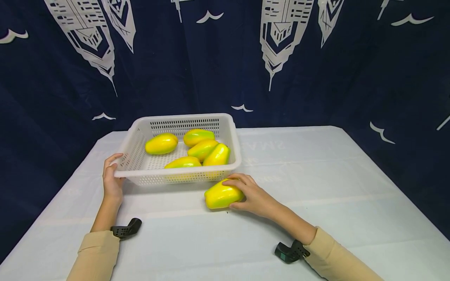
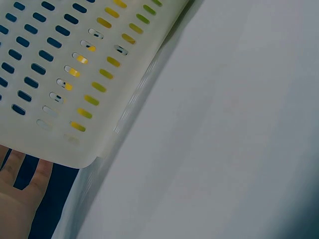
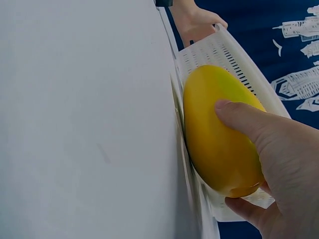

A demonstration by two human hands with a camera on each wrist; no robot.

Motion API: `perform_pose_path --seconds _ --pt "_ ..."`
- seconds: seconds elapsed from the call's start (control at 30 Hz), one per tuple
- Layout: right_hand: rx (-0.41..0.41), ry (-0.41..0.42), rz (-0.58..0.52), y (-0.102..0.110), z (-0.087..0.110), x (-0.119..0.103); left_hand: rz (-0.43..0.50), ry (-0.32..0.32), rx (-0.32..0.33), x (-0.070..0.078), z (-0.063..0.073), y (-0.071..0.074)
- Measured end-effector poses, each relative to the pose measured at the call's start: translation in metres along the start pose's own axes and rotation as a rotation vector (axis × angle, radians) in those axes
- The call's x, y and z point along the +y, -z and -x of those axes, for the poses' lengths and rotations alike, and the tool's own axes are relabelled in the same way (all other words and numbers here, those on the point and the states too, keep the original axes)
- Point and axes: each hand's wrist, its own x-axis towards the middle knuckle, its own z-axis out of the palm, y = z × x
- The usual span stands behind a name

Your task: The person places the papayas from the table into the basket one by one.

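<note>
My right hand (image 1: 254, 197) grips a yellow-green papaya (image 1: 219, 196) just in front of the basket's near right corner. In the right wrist view the thumb lies along the papaya (image 3: 219, 134), with fingertips at its lower end. I cannot tell whether it touches the table. My left hand (image 1: 113, 181) holds the white plastic basket (image 1: 140, 173) by its near left corner. In the left wrist view, fingers of the left hand (image 2: 22, 194) show beside the basket wall (image 2: 55, 144). Several papayas (image 1: 161, 143) lie inside, mostly toward the right side.
A white cloth covers the table (image 1: 316, 175). Behind it hangs a dark blue curtain (image 1: 211, 70) with white printed shapes. Black wrist cameras are worn on the left wrist (image 1: 126, 229) and right wrist (image 1: 291, 251).
</note>
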Motion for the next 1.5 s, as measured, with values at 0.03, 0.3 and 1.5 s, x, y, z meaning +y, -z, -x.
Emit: perform_pose_path --seconds 0.03,0.3,1.5 --pt "-0.004 -0.005 0.005 0.000 0.000 0.000 -0.006 0.000 0.001 0.000 0.000 0.000" --pt "0.009 -0.038 -0.018 0.001 -0.001 -0.002 -0.019 -0.008 0.000 0.000 0.000 0.000" --pt "-0.034 0.018 -0.099 0.008 0.001 -0.026 0.019 -0.012 -0.010 0.000 0.001 0.000"
